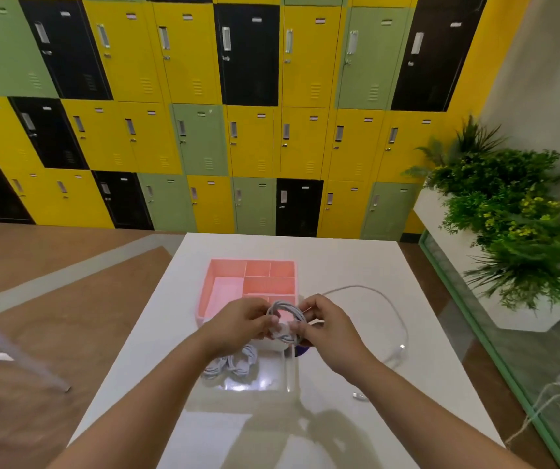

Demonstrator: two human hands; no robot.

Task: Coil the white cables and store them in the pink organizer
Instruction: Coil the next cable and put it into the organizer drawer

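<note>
- A person's left hand (241, 319) and right hand (326, 328) hold a coil of white cable (283, 316) between them, just above the near edge of the pink organizer (251, 261) on a white table (339, 265).
- Fingers and thumbs of both hands are curled in and pinch the loops on opposite sides; the exact fingertip contact is too blurred to make out.
- The cable looks light, thin and springy. The loops will likely fan open if either pinch relaxes, so the safest hold is across all the turns at once, where they bunch together.
- Its smooth jacket may slip, so a pinch near the lower gathered part should control it better than one on a single strand.
- The organizer's compartments appear empty, and the coil seems small enough for the near right one.
- A loose white cable (387, 299) trails uncoiled across the table to the right, well apart from the hands.
- Two coiled bundles (234, 363) lie below the left wrist, in what seems to be a clear tray (290, 368).
</note>
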